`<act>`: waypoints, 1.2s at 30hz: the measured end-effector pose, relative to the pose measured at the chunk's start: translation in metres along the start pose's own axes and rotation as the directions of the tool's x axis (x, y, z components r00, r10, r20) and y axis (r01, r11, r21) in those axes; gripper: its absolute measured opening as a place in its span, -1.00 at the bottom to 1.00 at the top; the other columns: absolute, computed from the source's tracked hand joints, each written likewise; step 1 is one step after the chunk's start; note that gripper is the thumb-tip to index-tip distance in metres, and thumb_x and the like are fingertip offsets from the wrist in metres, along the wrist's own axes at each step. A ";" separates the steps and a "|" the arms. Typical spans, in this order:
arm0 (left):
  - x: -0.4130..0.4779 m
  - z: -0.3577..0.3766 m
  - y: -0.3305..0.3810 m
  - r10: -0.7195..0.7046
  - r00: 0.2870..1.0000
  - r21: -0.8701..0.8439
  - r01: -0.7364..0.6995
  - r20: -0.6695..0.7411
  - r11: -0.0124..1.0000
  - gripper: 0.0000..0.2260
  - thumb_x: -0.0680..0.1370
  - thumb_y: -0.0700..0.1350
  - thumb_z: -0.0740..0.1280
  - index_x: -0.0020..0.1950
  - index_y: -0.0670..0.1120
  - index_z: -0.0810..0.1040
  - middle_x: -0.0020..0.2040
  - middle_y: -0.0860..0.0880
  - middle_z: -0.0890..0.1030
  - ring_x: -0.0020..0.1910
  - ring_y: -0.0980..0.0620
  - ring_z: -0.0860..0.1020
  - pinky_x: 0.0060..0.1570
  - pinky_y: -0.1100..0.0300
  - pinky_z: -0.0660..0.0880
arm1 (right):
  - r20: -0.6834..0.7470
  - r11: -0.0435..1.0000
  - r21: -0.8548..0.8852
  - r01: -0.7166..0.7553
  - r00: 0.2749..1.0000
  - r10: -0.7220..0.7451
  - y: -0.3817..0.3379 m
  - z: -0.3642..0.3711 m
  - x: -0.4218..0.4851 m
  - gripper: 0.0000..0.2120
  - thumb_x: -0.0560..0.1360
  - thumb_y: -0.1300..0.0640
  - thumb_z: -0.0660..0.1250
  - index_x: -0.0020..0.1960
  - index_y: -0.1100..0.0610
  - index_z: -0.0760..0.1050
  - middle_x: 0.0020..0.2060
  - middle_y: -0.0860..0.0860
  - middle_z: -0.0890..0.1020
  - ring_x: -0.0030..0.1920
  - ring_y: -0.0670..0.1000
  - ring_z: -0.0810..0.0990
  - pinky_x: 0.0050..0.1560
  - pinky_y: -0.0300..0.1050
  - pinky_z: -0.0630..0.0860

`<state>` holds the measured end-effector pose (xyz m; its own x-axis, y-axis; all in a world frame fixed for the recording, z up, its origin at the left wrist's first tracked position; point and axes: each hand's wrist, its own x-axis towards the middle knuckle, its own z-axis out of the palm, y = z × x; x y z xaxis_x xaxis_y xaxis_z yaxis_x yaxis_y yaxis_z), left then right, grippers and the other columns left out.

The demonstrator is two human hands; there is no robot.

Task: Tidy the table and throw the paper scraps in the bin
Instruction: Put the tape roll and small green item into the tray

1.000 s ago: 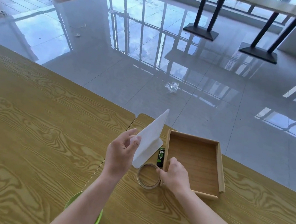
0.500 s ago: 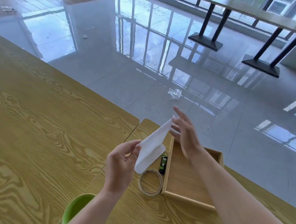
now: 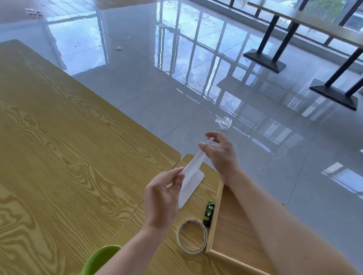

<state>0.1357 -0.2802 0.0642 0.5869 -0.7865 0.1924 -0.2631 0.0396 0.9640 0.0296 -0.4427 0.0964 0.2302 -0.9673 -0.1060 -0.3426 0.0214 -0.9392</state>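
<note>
A white folded sheet of paper (image 3: 190, 178) is held up above the wooden table (image 3: 52, 146). My left hand (image 3: 163, 199) pinches its lower edge. My right hand (image 3: 220, 151) pinches its upper tip, over the table's far edge. Below them on the table lie a roll of tape (image 3: 192, 236), a green and black glue stick (image 3: 209, 210) and a shallow wooden tray (image 3: 235, 232); my right forearm crosses over the tray.
A green bowl-like rim (image 3: 98, 262) shows at the table's near edge under my left arm. A crumpled clear wrapper (image 3: 223, 122) and small scraps (image 3: 118, 47) lie on the glossy floor. Another table on black legs (image 3: 338, 64) stands far right.
My right hand left the tape roll by the tray, rose, and took hold of the paper's upper tip. The left hand kept its hold on the paper.
</note>
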 end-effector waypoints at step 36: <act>0.019 0.004 -0.007 0.126 0.991 0.101 -0.122 -0.038 0.987 -0.81 0.58 -0.07 0.39 0.12 -0.11 0.69 -0.05 0.05 0.70 -0.06 0.20 0.62 -0.12 0.33 0.56 | -0.037 0.994 0.109 0.016 0.999 -0.012 -0.003 0.020 0.013 -0.48 0.54 0.18 0.37 0.46 0.01 0.32 0.35 0.09 0.43 0.24 0.07 0.50 0.29 0.12 0.50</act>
<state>0.1458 -0.2975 0.0599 0.5777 -0.7510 0.3197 -0.4085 0.0731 0.9098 0.0519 -0.4505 0.0916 0.2001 -0.9763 -0.0829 -0.2376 0.0337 -0.9708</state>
